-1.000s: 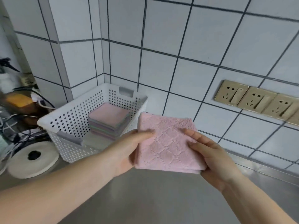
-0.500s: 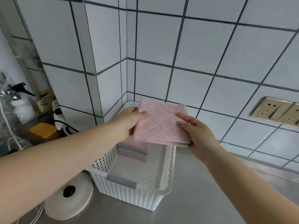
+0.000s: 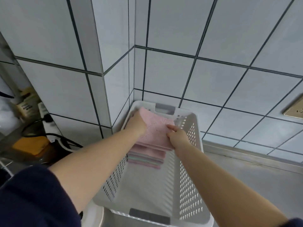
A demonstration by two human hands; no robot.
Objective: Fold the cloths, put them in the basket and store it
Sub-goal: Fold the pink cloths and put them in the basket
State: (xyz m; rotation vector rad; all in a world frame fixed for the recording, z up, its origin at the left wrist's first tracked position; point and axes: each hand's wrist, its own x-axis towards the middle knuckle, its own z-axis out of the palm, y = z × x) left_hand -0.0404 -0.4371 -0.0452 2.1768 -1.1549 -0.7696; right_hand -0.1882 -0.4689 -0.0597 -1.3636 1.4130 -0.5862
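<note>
Nearest the camera, the near rim of the white perforated basket (image 3: 147, 217) now fills the lower frame; half a second ago that rim sat further off, and a second ago the basket stood well to the left of the hands. Both forearms now reach down into the basket instead of holding the cloth in the air in front of it.

Midway in, the left hand (image 3: 136, 124) grips the left edge of the folded pink cloth (image 3: 155, 133), and the right hand (image 3: 177, 136) pinches its right edge, fingers curled over the top. The cloth has come down from rim height to lie on, or just above, the stack of folded cloths (image 3: 146, 158); actual contact cannot be confirmed.

Judgement: placement of this cloth is nearly complete. Release remains, then storage of the basket.

The pink cloth is a flat folded square with a quilted diamond texture, edges roughly aligned. The stack beneath shows pink and pale green layers and sits at the far end of the basket, against the tiled wall (image 3: 164, 74) corner.
</note>
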